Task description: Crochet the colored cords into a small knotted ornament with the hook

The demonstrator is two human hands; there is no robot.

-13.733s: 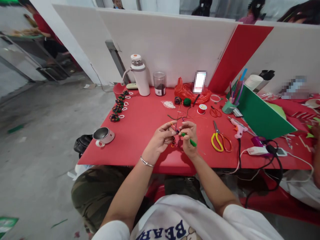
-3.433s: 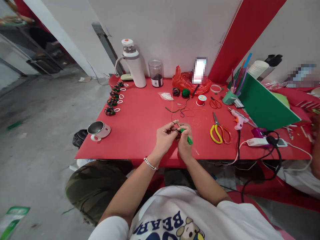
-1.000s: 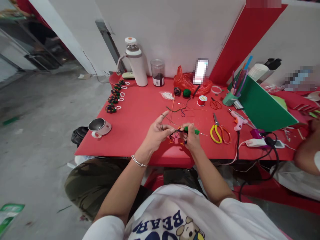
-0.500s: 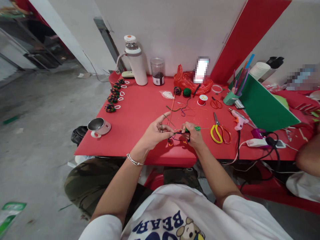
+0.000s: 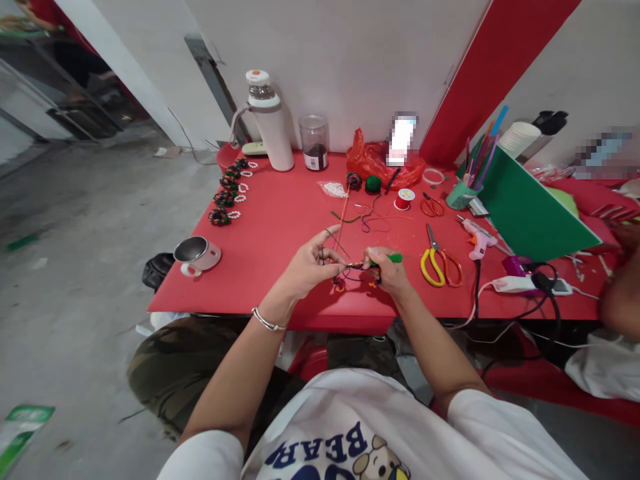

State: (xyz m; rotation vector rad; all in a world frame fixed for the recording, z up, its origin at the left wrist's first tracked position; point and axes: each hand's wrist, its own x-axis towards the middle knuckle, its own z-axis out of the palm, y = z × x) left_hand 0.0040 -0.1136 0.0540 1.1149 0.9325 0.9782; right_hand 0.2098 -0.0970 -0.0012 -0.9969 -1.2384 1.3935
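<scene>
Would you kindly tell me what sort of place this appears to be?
Probably a craft workshop or shared craft workspace: a pink glue gun, yellow-and-red scissors and a green yarn ball lie on the red tabletop.

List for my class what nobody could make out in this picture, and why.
In the head view:
Stitches of the yarn piece: too small, partly covered by the left hand and right hand.
Phone screen: blurred into blocks.
Co-worker's arm: cut off by the right edge.
Black object: partly hidden by the red table.
</scene>
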